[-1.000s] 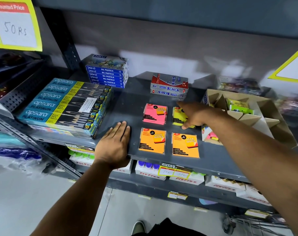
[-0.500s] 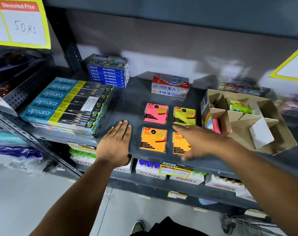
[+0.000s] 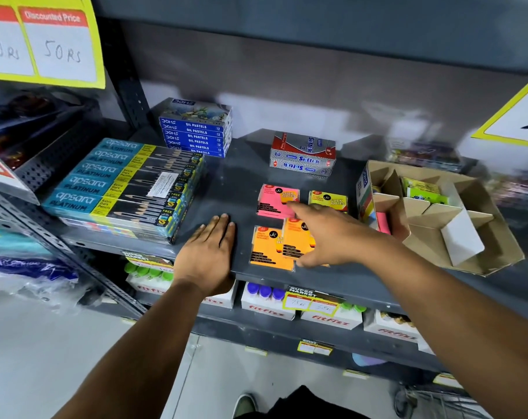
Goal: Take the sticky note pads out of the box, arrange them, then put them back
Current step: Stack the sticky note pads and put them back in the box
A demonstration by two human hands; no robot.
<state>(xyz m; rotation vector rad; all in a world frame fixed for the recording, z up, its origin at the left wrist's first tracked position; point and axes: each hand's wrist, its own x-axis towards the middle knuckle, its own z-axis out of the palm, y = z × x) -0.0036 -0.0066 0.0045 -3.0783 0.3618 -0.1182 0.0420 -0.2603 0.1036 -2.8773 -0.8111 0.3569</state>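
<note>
Sticky note pads: four out on the grey shelf (image 3: 226,189), centre of frame. Pink pad (image 3: 272,202) upper left of the group, yellow pad (image 3: 329,201) upper right, w/ a gap between. Orange pad (image 3: 265,252) lower left, flat. Second orange pad (image 3: 296,240) partly over the first one's right edge, tilted, under the right hand (image 3: 332,237). Right hand: thumb at the pad's lower edge, fingers spread over the top; gripping or only pressing, cannot tell. Left hand (image 3: 207,257): open, flat, palm down on the shelf front edge, just left of the pads, apart from them. Cardboard box (image 3: 498,252) w/ dividers at right of frame, more pads inside its left compartments. Pencil packs (image 3: 123,189) at left, oil pastel boxes (image 3: 196,131) behind.
</note>
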